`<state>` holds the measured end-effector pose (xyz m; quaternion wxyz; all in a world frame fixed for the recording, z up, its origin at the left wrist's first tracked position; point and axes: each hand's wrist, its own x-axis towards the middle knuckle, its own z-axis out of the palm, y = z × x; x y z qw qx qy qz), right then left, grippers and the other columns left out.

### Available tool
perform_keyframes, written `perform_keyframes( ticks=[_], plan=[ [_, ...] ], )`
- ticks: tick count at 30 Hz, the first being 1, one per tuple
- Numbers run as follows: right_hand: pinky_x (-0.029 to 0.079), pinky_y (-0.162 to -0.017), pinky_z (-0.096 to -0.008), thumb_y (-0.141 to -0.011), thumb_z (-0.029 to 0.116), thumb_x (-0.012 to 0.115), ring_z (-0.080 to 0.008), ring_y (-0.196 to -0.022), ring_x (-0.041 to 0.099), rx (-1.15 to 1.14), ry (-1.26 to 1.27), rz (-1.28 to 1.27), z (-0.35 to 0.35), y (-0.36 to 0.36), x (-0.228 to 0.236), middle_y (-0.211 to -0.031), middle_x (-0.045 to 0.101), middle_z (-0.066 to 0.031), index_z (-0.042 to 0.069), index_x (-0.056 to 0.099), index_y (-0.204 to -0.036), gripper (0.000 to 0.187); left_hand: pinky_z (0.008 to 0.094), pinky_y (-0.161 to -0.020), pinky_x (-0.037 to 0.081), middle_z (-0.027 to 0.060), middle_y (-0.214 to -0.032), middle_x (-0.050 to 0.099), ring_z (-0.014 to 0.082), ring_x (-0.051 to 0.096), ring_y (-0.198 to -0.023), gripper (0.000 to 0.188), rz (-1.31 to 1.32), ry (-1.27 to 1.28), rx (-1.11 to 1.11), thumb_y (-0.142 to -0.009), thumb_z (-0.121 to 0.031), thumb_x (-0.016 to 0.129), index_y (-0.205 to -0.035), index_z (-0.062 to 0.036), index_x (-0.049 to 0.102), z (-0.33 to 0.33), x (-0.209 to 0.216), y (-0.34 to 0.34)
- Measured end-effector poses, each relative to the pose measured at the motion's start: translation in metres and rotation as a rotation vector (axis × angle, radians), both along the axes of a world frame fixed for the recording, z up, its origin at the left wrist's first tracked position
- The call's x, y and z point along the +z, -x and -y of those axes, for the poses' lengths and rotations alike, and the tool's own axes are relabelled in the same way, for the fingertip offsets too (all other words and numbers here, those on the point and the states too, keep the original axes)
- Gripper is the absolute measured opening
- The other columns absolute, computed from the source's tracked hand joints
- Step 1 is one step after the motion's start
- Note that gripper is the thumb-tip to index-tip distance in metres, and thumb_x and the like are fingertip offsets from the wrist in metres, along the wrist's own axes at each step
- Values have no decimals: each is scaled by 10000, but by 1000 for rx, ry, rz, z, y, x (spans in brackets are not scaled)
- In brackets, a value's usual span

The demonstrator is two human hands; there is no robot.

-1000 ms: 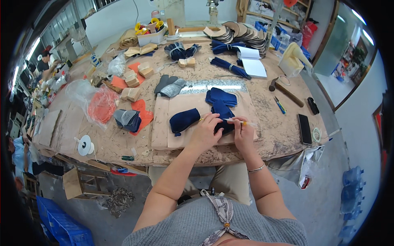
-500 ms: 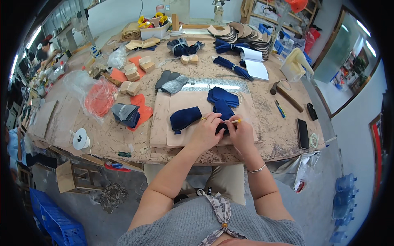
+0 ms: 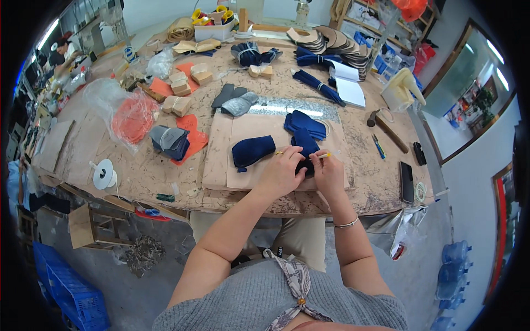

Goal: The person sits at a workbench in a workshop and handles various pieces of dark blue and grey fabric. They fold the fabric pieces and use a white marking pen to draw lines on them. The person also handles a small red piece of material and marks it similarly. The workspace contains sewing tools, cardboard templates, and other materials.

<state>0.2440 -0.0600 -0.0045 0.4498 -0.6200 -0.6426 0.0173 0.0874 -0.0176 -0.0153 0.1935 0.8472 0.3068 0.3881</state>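
Observation:
Over a tan board on the worktable, both my hands meet at a dark blue fabric piece. My left hand presses and pinches its near end with curled fingers. In my right hand is a thin white stick with a yellow end, perhaps a pencil, held between thumb and fingers; its tip is hidden by my hands. Left of them lies a curved navy fabric piece. Just beyond is a stack of navy pieces, partly over a ring of tape.
A hammer, a blue pen and a black phone lie at the right. Tied grey and navy pieces, orange pieces and a white spool are at the left. An open notebook lies beyond.
The whole view has shifted slightly. Both hands stay at the same blue piece, with the fingers and the stick only slightly moved.

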Motion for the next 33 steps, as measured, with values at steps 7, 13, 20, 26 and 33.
perform_keyframes(
  ticks=[7, 13, 20, 26, 33],
  plan=[
    [449, -546, -370, -883, 146, 659, -297, -595, 587, 80, -4, -46, 6, -2, 5, -675, 596, -141, 20, 595, -842, 147, 391, -923, 474, 133, -1213, 569, 312, 570, -1100, 249, 14, 10, 8, -777, -122, 694, -984, -20, 602, 0, 0, 1],
    [446, -532, -360, -897, 142, 645, -288, -563, 583, 84, 21, -109, 7, -2, 8, -657, 595, -138, 11, 596, -832, 154, 391, -912, 478, 137, -1211, 572, 310, 578, -1082, 246, 8, 6, 1, -780, -124, 690, -985, -18, 605, -1, 0, 0],
    [444, -524, -355, -901, 132, 636, -274, -549, 578, 61, 21, -37, 5, -4, 9, -647, 585, -138, 12, 595, -835, 144, 395, -902, 484, 138, -1214, 570, 313, 590, -1058, 240, 12, 4, 6, -778, -128, 692, -976, -19, 612, -1, 0, 1],
    [442, -533, -353, -894, 124, 642, -275, -552, 567, 55, -14, -56, 2, -7, 9, -644, 573, -137, 10, 587, -841, 138, 393, -909, 482, 136, -1206, 572, 313, 587, -1068, 239, 14, 5, 0, -775, -128, 694, -973, -20, 614, 0, 1, 0],
    [485, -584, -285, -923, 138, 620, -169, -600, 610, 83, 118, -276, 11, -15, 12, -694, 635, -91, -4, 601, -873, 152, 393, -953, 456, 138, -1206, 578, 310, 555, -1123, 296, 3, 64, -6, -749, -158, 738, -984, -25, 619, 0, 8, 1]
  ],
)
